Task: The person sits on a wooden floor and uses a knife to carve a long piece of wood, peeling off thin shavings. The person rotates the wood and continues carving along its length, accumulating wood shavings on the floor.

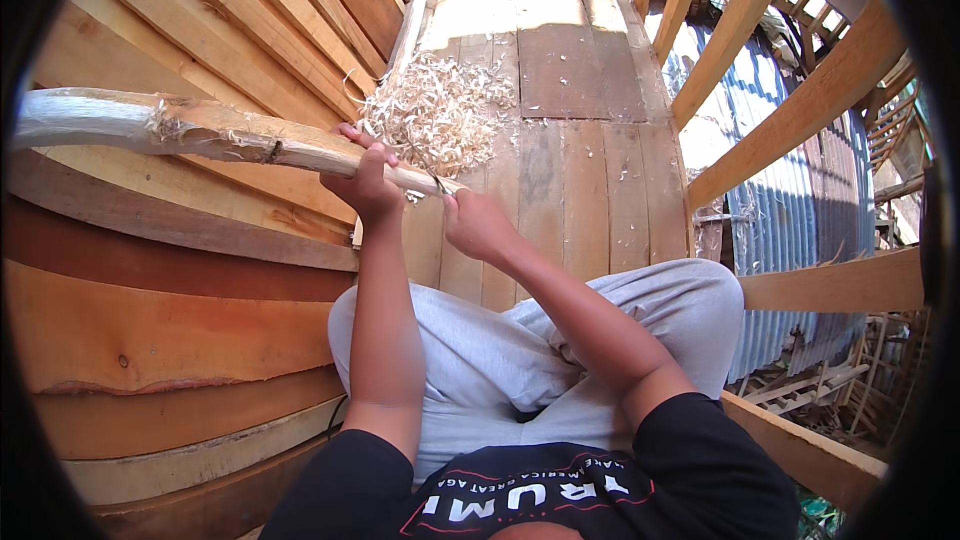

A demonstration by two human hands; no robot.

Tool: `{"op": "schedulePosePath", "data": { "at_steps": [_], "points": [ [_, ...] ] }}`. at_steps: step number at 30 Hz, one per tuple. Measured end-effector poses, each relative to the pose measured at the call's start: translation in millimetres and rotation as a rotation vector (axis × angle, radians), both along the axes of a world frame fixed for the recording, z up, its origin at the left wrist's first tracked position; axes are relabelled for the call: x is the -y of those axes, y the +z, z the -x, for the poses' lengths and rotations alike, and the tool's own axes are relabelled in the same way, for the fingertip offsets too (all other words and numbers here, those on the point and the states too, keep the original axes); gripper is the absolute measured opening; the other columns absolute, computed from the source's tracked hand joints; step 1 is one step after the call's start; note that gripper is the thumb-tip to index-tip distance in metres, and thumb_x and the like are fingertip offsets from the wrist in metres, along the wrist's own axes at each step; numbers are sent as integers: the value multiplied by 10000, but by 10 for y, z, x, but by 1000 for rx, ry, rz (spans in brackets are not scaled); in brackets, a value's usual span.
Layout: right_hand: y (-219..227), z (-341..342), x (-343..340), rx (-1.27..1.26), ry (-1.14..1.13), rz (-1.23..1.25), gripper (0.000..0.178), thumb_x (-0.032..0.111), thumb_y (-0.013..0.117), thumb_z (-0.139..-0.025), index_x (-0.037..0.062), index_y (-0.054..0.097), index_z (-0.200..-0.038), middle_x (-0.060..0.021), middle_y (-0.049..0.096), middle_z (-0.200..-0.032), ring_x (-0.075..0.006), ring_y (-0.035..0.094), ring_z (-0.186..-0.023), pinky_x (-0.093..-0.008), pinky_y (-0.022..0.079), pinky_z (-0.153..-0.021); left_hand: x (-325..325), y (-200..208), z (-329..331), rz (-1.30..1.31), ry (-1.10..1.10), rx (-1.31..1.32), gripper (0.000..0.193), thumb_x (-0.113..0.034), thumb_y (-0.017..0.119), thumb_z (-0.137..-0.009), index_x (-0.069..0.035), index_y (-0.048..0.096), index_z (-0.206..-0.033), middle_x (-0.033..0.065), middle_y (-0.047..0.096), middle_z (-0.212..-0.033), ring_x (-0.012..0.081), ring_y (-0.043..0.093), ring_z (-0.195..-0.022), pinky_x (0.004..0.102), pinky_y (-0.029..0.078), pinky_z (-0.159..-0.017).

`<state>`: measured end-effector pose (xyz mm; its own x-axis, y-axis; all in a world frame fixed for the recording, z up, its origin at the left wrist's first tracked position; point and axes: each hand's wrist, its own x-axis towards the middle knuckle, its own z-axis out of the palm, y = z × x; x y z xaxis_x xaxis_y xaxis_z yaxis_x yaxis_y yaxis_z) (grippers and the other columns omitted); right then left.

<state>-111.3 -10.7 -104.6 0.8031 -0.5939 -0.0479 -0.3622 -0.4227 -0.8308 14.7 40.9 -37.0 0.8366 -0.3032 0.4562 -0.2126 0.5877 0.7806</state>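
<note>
A long, slightly bent wooden pole (225, 132) slants from the left edge to the middle of the view. Bark-like patches cover its thick left part, while its thin right end is pale and shaved. My left hand (366, 180) is wrapped round the pole short of that end. At the thin end, my right hand (480, 227) is closed on a knife, its thin dark blade (438, 182) lying against the wood. The fist hides the knife's handle. Just beyond both hands, a heap of curled wood shavings (440, 110) lies on the plank floor (590, 200).
Overlapping boards form a wooden wall (150, 330) close on my left. Wooden railing bars (790, 100) run along the right, with a corrugated metal sheet (790, 190) beyond and below. My crossed legs (450, 340) in grey trousers are under my forearms.
</note>
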Motion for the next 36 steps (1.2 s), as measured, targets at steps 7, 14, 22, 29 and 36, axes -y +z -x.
{"op": "schedulePosePath", "data": {
  "at_steps": [7,14,22,29,36],
  "points": [
    [-764,175,285,-311,-17,-230,417,250,402,-988,-92,624,-900,-291,633,-774,-473,617,-758,-516,489,-719,14,43,53,37,-42,-30,287,36,533,-694,-10,449,-965,47,479,-689,136,488,-530,275,469,-523],
    [-96,-3,-43,40,-38,-3,421,247,392,-990,-88,606,-848,-312,618,-766,-485,607,-728,-512,486,-705,61,28,60,12,124,-58,250,40,541,-673,11,492,-916,45,503,-682,124,505,-527,264,482,-524],
    [-672,43,141,-62,-25,-21,420,246,383,-990,-85,607,-861,-328,615,-820,-489,605,-817,-539,456,-756,145,26,35,17,255,-79,194,27,531,-685,8,482,-872,54,497,-697,132,508,-513,260,470,-490],
    [-50,-80,-185,102,-1,46,407,243,377,-991,-96,591,-918,-320,605,-786,-482,594,-765,-523,471,-736,-68,-61,-20,-47,285,16,221,6,584,-722,-4,483,-918,58,505,-746,132,532,-532,256,489,-491],
    [-472,42,55,-151,53,-357,443,310,318,-1024,-56,559,-963,-148,547,-615,-234,556,-468,-401,454,-430,-43,-24,-13,11,198,-82,205,40,559,-706,-7,483,-891,50,490,-691,137,512,-521,272,473,-494]
  ]
}}
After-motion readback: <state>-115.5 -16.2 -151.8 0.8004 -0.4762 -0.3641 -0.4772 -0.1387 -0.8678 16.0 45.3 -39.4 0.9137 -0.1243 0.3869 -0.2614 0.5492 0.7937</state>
